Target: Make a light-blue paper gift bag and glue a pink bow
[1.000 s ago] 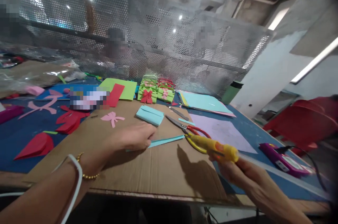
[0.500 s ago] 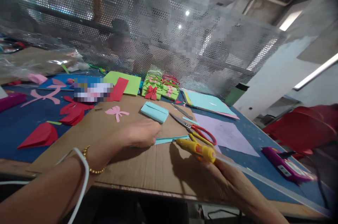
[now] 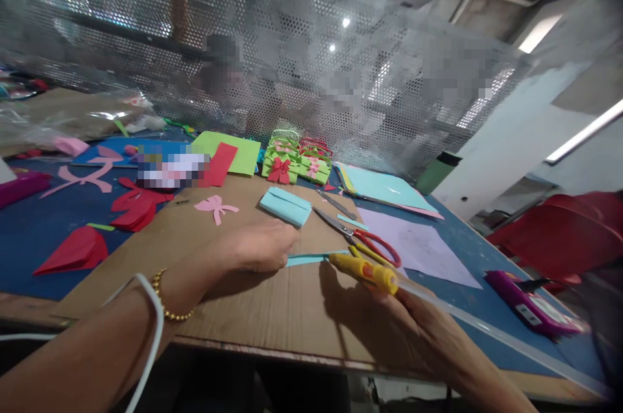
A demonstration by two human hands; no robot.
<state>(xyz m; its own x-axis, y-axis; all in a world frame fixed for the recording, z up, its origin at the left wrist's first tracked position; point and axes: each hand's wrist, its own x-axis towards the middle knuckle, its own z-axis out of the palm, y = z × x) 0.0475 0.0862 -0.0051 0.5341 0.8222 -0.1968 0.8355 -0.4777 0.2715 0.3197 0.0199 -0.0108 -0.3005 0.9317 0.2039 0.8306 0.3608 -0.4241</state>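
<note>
My left hand (image 3: pixel 265 244) is closed on the left end of a narrow light-blue paper strip (image 3: pixel 309 259) lying on the cardboard sheet (image 3: pixel 272 315). Wrapped round a yellow hot glue gun (image 3: pixel 365 272), my right hand (image 3: pixel 403 312) keeps its nozzle at the strip, right of the left fingers. A clear glue stick (image 3: pixel 487 328) runs out of the gun's back. Just beyond my left hand lies a folded light-blue paper piece (image 3: pixel 285 205). Red-handled scissors (image 3: pixel 374 245) rest open behind the gun, partly hiding a yellow-handled tool. A pink paper bow (image 3: pixel 215 208) lies to the left.
Small green paper bags (image 3: pixel 281 166) with bows stand at the back. Red paper pieces (image 3: pixel 73 249) lie at left, a lilac sheet (image 3: pixel 428 244) at right. A purple power strip (image 3: pixel 530 306) sits at the right edge, a green bottle (image 3: pixel 438 173) behind. Perforated metal (image 3: pixel 302 62) closes the back.
The glue gun's nozzle has shifted slightly to the right along the paper strip, with my right hand. My left hand stays in place on the strip.
</note>
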